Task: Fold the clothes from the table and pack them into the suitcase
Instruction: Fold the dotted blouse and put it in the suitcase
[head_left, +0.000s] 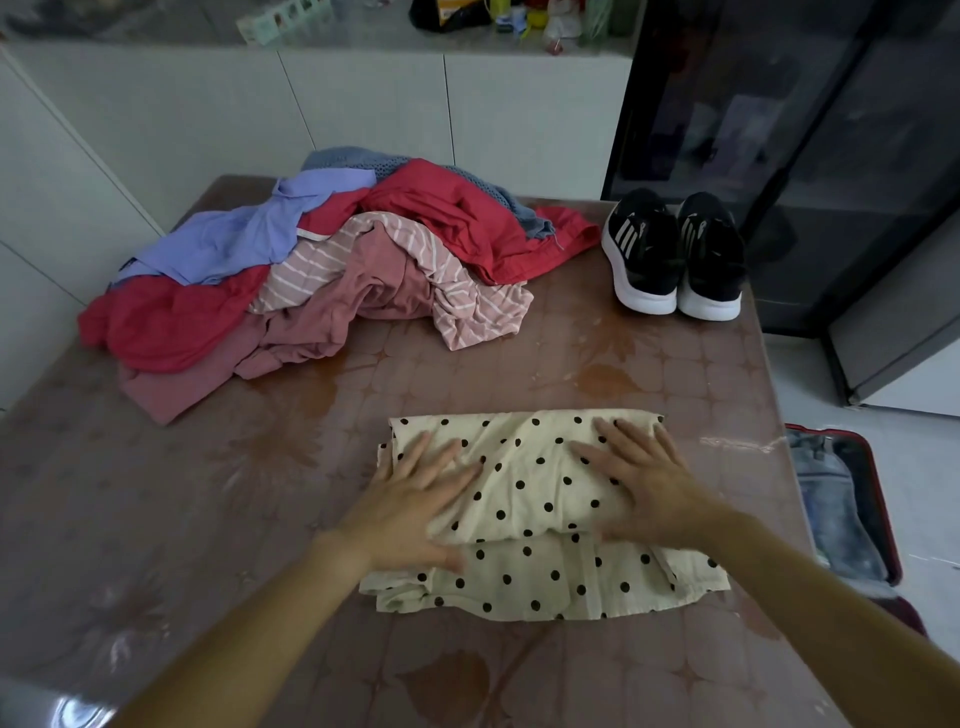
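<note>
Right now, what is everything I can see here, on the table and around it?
Cream polka-dot garment: one, cream with black dots, partly folded, near table edge.
Heap of unfolded clothes: one pile; red, lilac, pink-striped, dusty pink, blue-grey knit; far left of table.
Black sneakers with white soles: one pair, far right corner of table.
Brown patterned glossy table: one, under everything.
Red-rimmed open suitcase: one, on floor at right, pale denim inside.
White cabinets: along back wall, blurred clutter on top.
Dark glass-fronted cabinet: one, right rear.
Left hand: flat on the garment's left side.
Right hand: flat on its right side.
</note>
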